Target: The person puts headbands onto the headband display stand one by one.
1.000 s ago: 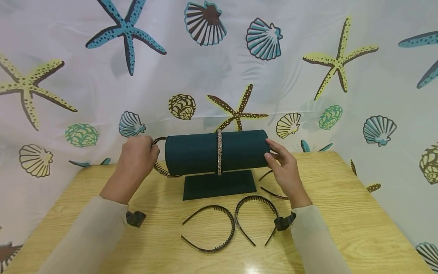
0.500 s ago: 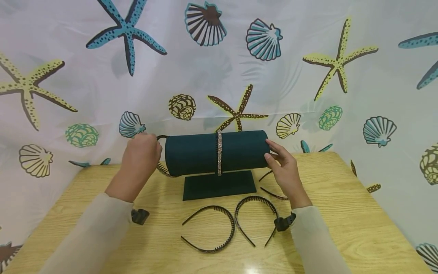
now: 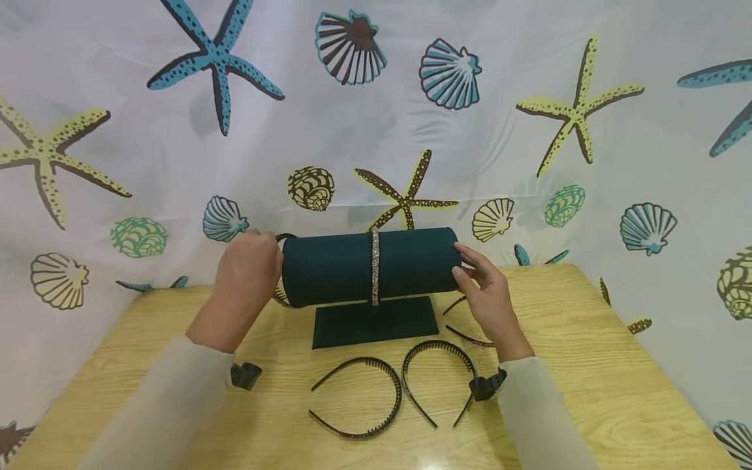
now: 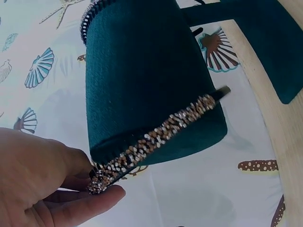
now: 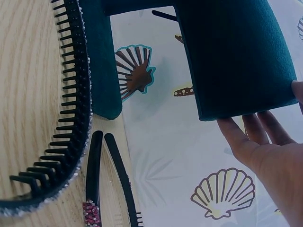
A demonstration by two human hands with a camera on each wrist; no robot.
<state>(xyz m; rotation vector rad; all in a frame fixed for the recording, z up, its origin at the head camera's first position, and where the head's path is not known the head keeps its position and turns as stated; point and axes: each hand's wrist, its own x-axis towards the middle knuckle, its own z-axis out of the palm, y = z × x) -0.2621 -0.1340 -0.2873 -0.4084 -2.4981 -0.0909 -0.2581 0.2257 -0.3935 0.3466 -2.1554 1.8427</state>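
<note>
A dark teal roll-shaped headband stand (image 3: 329, 267) stands on the table with a glittery headband (image 3: 375, 267) around its middle. At the stand's left end, my left hand (image 3: 243, 281) pinches a second toothed headband (image 3: 284, 297). In the left wrist view, that gold-and-silver beaded headband (image 4: 151, 140) slants across the roll's end, thumb and fingers (image 4: 92, 201) at its curved top. One dark tip shows past the roll's edge. My right hand (image 3: 490, 303) rests its fairly straight fingers and thumb against the roll's right end, also seen in the right wrist view (image 5: 272, 149).
Two toothed headbands, a left one (image 3: 395, 398) and a right one (image 3: 437, 343), lie on the wooden table (image 3: 587, 391) before the stand. Another headband (image 3: 467, 335) lies partly behind my right hand. A shell-and-starfish cloth (image 3: 376, 130) hangs close behind the stand.
My left hand has moved right toward the stand, bringing its headband farther over the roll's left end. My right hand has stayed at the right end.
</note>
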